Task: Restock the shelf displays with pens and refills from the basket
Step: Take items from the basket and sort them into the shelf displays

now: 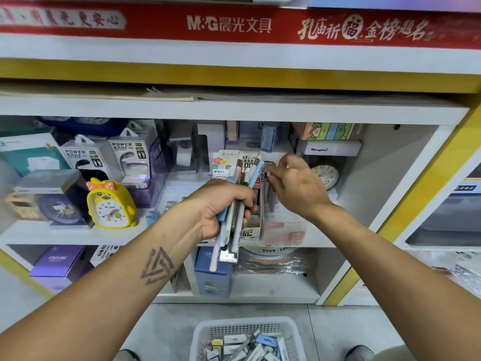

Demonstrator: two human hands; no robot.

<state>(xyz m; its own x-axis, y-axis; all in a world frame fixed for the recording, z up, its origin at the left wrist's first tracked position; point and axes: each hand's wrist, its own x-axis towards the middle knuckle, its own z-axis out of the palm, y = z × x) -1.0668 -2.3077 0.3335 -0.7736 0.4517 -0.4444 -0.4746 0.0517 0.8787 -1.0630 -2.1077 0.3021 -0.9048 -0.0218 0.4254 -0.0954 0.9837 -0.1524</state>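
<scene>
Gripped in the left hand (221, 207) is a mixed bundle of pens and refills (234, 217), the fingers curled tight round the middle of the bunch so that the ends fan out above and below the fist. Just right of that grip, the right hand (294, 183) reaches into the display box (256, 222) on the shelf (377, 178), its fingertips (270, 173) pinched together on what looks like a single dark pen or clip, though blur makes it hard to be sure what it is. Straight below the grip, on the floor, stands the white basket (250, 327) with more packaged refills in it.

These items should handle as light, stiff and smooth, so a loose fist could let one slide out of the bunch. Taking each by the barrel near its upper end, with thumb and two fingers, seems best for drawing it free. Thin refills would likely bend or snap if levered sideways against the box wall
</scene>
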